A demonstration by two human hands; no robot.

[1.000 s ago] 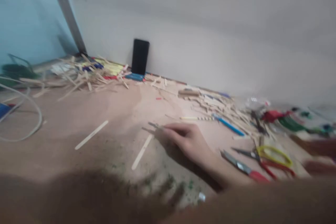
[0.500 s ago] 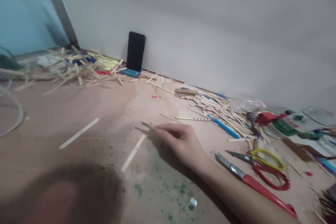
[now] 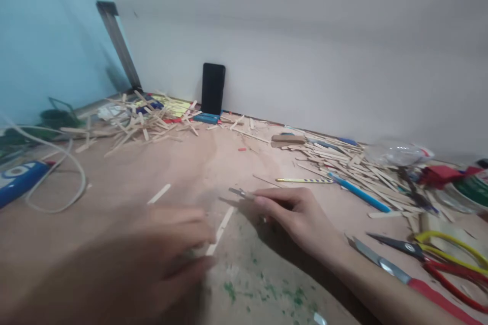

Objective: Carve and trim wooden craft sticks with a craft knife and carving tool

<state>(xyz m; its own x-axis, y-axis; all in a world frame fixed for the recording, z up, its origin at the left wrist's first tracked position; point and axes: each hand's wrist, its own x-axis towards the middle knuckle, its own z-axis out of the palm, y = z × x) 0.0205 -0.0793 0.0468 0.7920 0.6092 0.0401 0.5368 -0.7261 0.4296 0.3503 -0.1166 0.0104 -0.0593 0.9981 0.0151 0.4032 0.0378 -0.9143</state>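
My right hand is closed in a pinch on a small thin blade, its grey tip pointing left just above the table. Below that tip lies a wooden craft stick, slanting down to the left. My left hand, blurred by motion, reaches over the table from the lower left. Its thumb and fingers are apart, on either side of the stick's lower end; whether they touch it I cannot tell. Another craft stick shows beyond the left hand, which partly covers it.
Scissors and a red-handled cutting tool lie at right. Behind them are a blue pen-like tool, a patterned pencil and many sticks. A phone leans on the wall. A white cable curls at left.
My left hand has come in from the lower left toward the nearer stick. My right hand keeps its pinch on the blade. The view has shifted left, so things appear further right.
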